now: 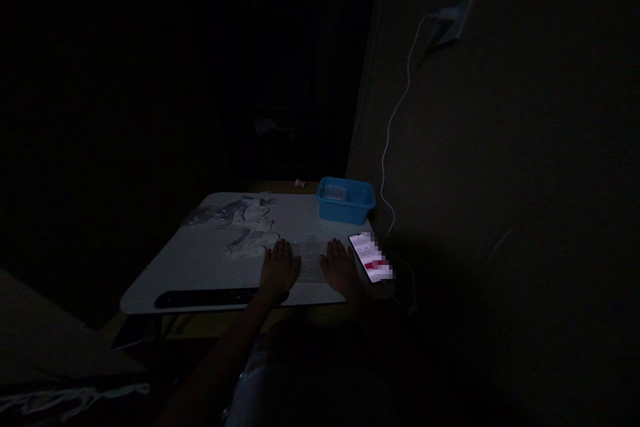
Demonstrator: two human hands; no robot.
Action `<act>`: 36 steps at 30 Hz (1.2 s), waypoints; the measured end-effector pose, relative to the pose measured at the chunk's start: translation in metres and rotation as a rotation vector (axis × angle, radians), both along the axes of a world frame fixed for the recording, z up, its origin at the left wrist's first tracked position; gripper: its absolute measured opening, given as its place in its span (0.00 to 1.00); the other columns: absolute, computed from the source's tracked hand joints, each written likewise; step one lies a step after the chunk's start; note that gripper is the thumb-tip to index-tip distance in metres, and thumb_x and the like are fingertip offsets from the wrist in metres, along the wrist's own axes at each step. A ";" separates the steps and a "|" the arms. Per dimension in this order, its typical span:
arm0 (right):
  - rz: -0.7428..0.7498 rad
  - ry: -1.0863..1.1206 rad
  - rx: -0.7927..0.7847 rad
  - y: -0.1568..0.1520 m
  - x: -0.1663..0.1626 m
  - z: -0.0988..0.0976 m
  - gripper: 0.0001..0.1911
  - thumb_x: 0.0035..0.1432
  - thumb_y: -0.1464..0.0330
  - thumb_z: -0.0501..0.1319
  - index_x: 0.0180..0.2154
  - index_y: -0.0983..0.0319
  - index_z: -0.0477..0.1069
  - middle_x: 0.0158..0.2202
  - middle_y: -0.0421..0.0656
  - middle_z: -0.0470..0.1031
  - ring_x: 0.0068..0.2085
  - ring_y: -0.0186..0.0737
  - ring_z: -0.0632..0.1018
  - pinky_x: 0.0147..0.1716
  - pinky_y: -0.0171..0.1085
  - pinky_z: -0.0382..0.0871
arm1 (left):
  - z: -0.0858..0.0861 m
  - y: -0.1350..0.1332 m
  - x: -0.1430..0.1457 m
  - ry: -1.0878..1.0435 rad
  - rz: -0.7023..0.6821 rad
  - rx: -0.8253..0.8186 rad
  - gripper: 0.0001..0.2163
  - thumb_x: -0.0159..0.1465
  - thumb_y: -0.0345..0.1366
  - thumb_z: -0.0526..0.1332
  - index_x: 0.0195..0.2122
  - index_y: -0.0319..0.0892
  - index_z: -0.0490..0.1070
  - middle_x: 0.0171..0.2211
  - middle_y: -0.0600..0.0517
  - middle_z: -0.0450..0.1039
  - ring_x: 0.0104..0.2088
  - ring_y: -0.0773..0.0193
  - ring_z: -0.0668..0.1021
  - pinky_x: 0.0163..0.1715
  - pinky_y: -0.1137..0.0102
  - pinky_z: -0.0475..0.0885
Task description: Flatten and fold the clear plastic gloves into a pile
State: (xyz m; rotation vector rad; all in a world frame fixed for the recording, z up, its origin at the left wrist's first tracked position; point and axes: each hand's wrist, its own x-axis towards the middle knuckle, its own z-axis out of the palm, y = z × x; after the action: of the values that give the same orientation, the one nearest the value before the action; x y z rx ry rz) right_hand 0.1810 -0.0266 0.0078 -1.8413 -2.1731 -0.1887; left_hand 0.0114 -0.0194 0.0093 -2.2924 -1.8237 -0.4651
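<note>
Rests left hand (280, 270) palm down near the front of a white table (175, 273), fingers straight and close together, thumb a little out toward the middle. Rests right hand (341, 268) likewise, palm down, fingers close together, thumb pointing inward. Has a clear plastic sheet (311, 267) lying flat on the tabletop between both hands; cannot tell how far beneath the palms.

Has a phone (366, 253) just beside the right hand, screen lit and partly blurred out, at the table's right edge. Shows beyond it a blue basket (345, 213) on the far right corner, with a pale packet (335, 193) inside. Has pale crumpled pieces (250, 240) beyond and beside the left hand, too dim to name, with crumpled clear plastic (205, 215) farther left. Shows a dark slot (215, 297) along the front edge, and on the right wall a white cable (386, 140) hanging from a socket (456, 19).
</note>
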 end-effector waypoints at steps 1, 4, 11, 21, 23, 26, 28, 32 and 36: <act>0.002 0.002 0.000 0.000 0.000 0.000 0.29 0.62 0.60 0.38 0.56 0.71 0.55 0.59 0.54 0.53 0.60 0.47 0.54 0.56 0.50 0.44 | -0.001 0.001 -0.001 -0.029 -0.014 0.019 0.23 0.63 0.40 0.43 0.51 0.29 0.62 0.54 0.34 0.60 0.57 0.48 0.59 0.52 0.51 0.55; 0.009 0.014 0.013 -0.001 0.000 0.000 0.29 0.62 0.60 0.37 0.56 0.71 0.55 0.59 0.54 0.53 0.60 0.46 0.54 0.56 0.50 0.43 | -0.005 0.007 -0.008 -0.167 -0.067 0.087 0.20 0.63 0.40 0.43 0.49 0.32 0.63 0.52 0.37 0.63 0.57 0.50 0.60 0.52 0.53 0.58; 0.003 0.031 -0.038 0.000 -0.001 0.004 0.30 0.62 0.59 0.37 0.57 0.71 0.54 0.60 0.53 0.52 0.60 0.47 0.53 0.56 0.50 0.43 | 0.001 0.012 -0.010 -0.332 -0.174 0.138 0.17 0.63 0.34 0.44 0.49 0.39 0.64 0.50 0.45 0.67 0.53 0.57 0.66 0.51 0.57 0.62; 0.033 -0.005 -0.034 0.001 0.001 0.003 0.26 0.61 0.65 0.39 0.57 0.70 0.53 0.60 0.53 0.52 0.61 0.46 0.53 0.55 0.51 0.44 | 0.002 0.029 0.060 -0.182 -0.441 -0.136 0.18 0.58 0.26 0.49 0.50 0.33 0.64 0.51 0.41 0.66 0.51 0.61 0.68 0.52 0.66 0.63; 0.037 -0.010 -0.044 0.001 0.001 0.004 0.26 0.60 0.66 0.40 0.57 0.71 0.53 0.60 0.53 0.52 0.61 0.47 0.52 0.55 0.51 0.44 | -0.002 0.028 0.061 -0.184 -0.428 -0.146 0.19 0.58 0.25 0.48 0.50 0.33 0.63 0.51 0.41 0.65 0.52 0.61 0.68 0.53 0.66 0.62; 0.031 -0.009 -0.046 0.001 0.000 0.003 0.26 0.61 0.65 0.39 0.57 0.70 0.54 0.60 0.52 0.52 0.61 0.46 0.52 0.56 0.51 0.44 | -0.006 0.024 0.057 -0.133 -0.389 -0.149 0.20 0.58 0.26 0.48 0.52 0.31 0.61 0.53 0.40 0.63 0.54 0.60 0.65 0.54 0.65 0.59; 0.019 -0.011 -0.027 0.002 0.000 0.002 0.26 0.61 0.64 0.38 0.57 0.69 0.54 0.59 0.52 0.53 0.61 0.45 0.52 0.56 0.51 0.43 | -0.007 0.021 0.052 -0.081 -0.336 -0.133 0.21 0.60 0.28 0.47 0.54 0.29 0.59 0.55 0.39 0.60 0.56 0.58 0.63 0.55 0.64 0.57; -0.001 -0.003 -0.017 0.002 0.000 0.000 0.27 0.61 0.63 0.39 0.57 0.69 0.54 0.60 0.52 0.52 0.61 0.45 0.53 0.56 0.49 0.44 | -0.007 0.017 0.042 0.035 -0.270 -0.102 0.22 0.63 0.35 0.44 0.55 0.29 0.57 0.57 0.39 0.56 0.58 0.55 0.60 0.55 0.60 0.55; 0.005 0.017 0.003 0.001 0.000 0.000 0.27 0.61 0.62 0.39 0.57 0.70 0.55 0.59 0.53 0.53 0.60 0.45 0.54 0.56 0.49 0.44 | -0.008 0.016 0.033 0.096 -0.223 -0.079 0.23 0.64 0.39 0.42 0.56 0.30 0.56 0.58 0.39 0.54 0.58 0.55 0.58 0.55 0.60 0.54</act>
State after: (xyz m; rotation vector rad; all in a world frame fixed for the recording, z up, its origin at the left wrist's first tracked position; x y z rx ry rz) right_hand 0.1808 -0.0254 0.0080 -1.8292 -2.1641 -0.1748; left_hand 0.0442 -0.0035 0.0014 -2.5378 -1.5774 -0.3115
